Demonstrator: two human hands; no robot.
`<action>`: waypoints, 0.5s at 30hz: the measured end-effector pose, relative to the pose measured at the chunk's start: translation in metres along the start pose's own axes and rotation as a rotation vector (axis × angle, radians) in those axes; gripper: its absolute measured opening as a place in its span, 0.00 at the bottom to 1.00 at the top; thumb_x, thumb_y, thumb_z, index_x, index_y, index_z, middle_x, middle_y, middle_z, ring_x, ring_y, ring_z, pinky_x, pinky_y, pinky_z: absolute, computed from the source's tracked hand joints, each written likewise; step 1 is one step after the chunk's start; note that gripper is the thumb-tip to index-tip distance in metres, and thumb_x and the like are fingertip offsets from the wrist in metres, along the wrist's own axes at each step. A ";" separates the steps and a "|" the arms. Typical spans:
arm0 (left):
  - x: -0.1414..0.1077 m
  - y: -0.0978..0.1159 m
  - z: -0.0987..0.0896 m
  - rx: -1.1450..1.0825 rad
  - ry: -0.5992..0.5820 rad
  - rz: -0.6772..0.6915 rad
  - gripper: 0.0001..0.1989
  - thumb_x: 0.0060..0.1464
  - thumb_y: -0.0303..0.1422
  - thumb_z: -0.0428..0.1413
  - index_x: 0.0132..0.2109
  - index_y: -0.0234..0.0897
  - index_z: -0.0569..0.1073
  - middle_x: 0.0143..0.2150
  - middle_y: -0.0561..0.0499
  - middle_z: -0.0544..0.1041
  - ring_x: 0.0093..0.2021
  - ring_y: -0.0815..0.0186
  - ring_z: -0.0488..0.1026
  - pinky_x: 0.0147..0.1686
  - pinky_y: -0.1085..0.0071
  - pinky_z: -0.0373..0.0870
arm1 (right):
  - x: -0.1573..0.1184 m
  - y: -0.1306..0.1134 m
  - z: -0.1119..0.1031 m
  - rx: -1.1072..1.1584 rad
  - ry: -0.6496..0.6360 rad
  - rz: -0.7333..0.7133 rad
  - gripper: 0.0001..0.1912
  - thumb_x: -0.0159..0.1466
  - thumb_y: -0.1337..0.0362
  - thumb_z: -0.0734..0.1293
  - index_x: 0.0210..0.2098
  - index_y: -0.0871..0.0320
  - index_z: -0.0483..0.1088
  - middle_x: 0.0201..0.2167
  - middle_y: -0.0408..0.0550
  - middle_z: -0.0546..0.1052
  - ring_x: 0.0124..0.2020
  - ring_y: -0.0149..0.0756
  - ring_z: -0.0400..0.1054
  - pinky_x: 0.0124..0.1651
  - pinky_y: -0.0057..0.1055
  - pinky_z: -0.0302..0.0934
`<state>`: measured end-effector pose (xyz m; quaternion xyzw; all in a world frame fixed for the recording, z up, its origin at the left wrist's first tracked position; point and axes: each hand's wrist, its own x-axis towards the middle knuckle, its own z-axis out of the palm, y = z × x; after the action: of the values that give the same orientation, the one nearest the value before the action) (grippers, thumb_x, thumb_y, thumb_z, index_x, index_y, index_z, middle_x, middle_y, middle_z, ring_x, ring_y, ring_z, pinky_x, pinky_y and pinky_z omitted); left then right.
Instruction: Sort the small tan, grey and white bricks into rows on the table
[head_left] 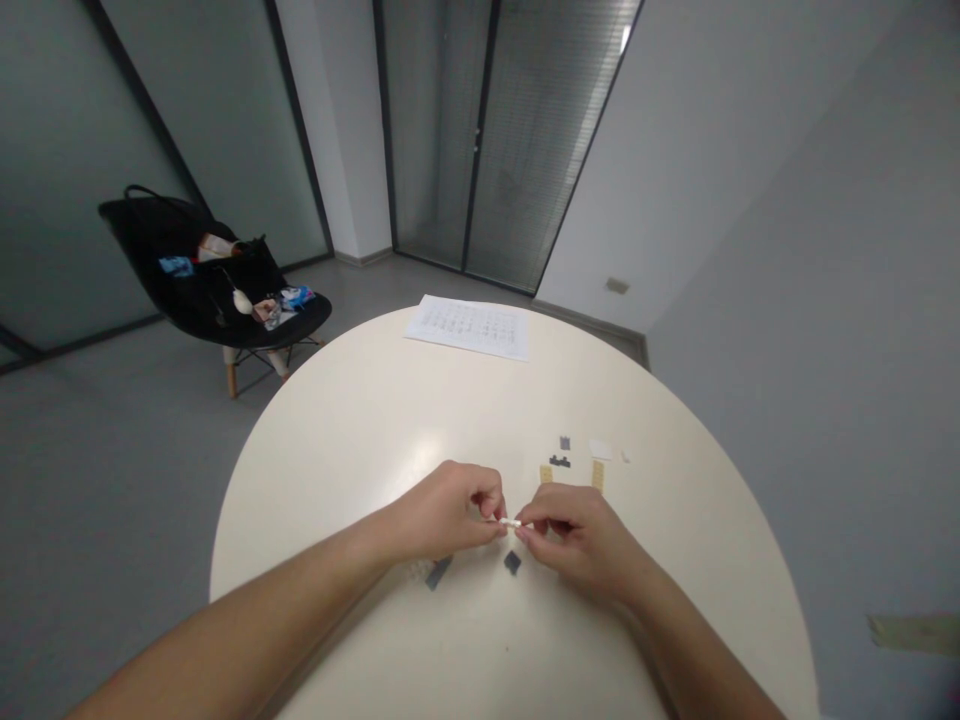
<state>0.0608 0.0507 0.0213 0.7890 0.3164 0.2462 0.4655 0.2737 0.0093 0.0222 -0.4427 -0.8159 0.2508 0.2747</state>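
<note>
White brick (511,523) pinched between left hand (444,512) and right hand (576,540); black bag (236,275) on chair (304,322)

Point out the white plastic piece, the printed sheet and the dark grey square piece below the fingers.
White plastic piece (511,522): head view, its middle between the fingertips.
Printed sheet (469,328): head view, middle of the page.
Dark grey square piece (512,563): head view, its top face.

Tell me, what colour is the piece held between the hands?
White, best in the head view: a small toy brick.

A black chair (154,250) with wooden legs stands on the grey floor (127,480) before glass partitions (67,170).
</note>
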 end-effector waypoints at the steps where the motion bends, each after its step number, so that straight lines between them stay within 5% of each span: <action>1: 0.000 0.000 0.000 -0.004 0.004 0.008 0.13 0.46 0.26 0.58 0.24 0.37 0.59 0.29 0.55 0.75 0.31 0.70 0.72 0.32 0.76 0.64 | 0.000 0.000 0.001 0.000 0.008 -0.009 0.04 0.58 0.68 0.68 0.30 0.57 0.76 0.22 0.43 0.72 0.23 0.26 0.62 0.27 0.24 0.51; 9: -0.001 0.001 -0.002 -0.078 -0.039 -0.029 0.10 0.49 0.28 0.58 0.25 0.36 0.64 0.31 0.52 0.77 0.33 0.68 0.75 0.33 0.75 0.66 | -0.002 0.005 -0.014 -0.002 0.056 0.016 0.05 0.59 0.65 0.67 0.28 0.58 0.75 0.21 0.43 0.72 0.22 0.27 0.62 0.25 0.25 0.53; 15: -0.002 -0.002 -0.011 0.041 -0.074 -0.121 0.09 0.48 0.31 0.59 0.26 0.36 0.66 0.27 0.55 0.73 0.30 0.69 0.72 0.27 0.76 0.60 | -0.022 0.043 -0.056 -0.079 0.329 0.287 0.12 0.59 0.55 0.68 0.27 0.57 0.75 0.25 0.47 0.77 0.25 0.33 0.67 0.28 0.28 0.59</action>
<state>0.0515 0.0563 0.0241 0.7864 0.3510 0.1818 0.4747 0.3464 0.0206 0.0292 -0.5996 -0.6980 0.1793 0.3481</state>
